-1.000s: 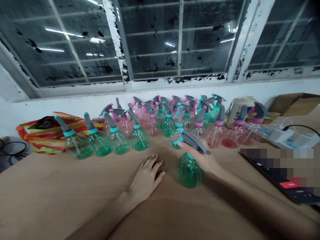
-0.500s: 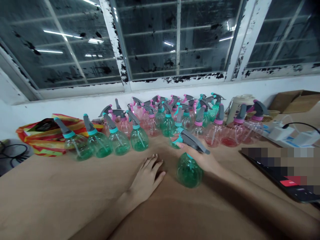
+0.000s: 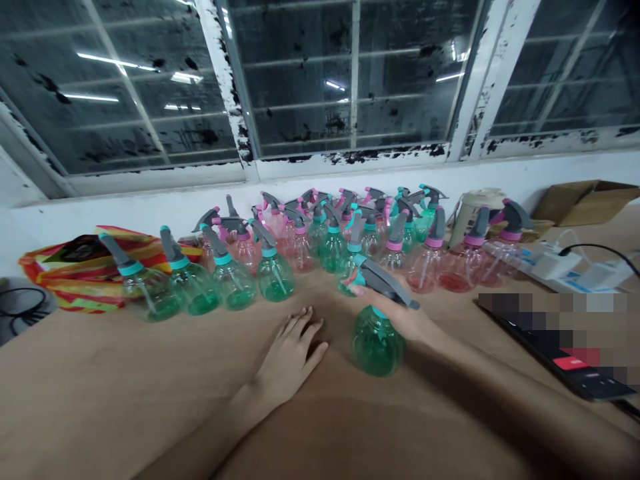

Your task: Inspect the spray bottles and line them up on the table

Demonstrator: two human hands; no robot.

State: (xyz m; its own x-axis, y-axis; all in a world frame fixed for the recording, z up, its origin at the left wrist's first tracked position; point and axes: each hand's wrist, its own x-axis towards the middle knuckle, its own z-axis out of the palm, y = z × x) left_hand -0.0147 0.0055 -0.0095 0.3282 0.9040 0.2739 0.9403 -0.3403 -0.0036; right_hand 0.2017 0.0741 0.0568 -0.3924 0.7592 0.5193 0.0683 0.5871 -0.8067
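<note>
My right hand [image 3: 395,313] grips the neck of a green spray bottle [image 3: 379,343] with a grey and teal trigger head. Its fingers wrap round below the head, and the bottle stands upright at the table's middle. Flat on the brown table [image 3: 150,393], left of that bottle, lies my left hand [image 3: 287,360], fingers apart and holding nothing. Beyond the hands, several green spray bottles [image 3: 276,277] and several pink spray bottles [image 3: 460,270] stand in rows, mostly upright. Another green bottle is partly hidden behind my right hand.
At the right lies a phone [image 3: 575,363], its screen partly blurred out. Behind it sit a power strip with white chargers [image 3: 553,263], a pale container [image 3: 475,207] and a cardboard box [image 3: 585,203]. A striped orange bag [image 3: 65,280] rests at the left. Windows [image 3: 350,87] rise behind.
The whole view has shifted very slightly. Both hands and the held spray bottle keep their places on the table.
</note>
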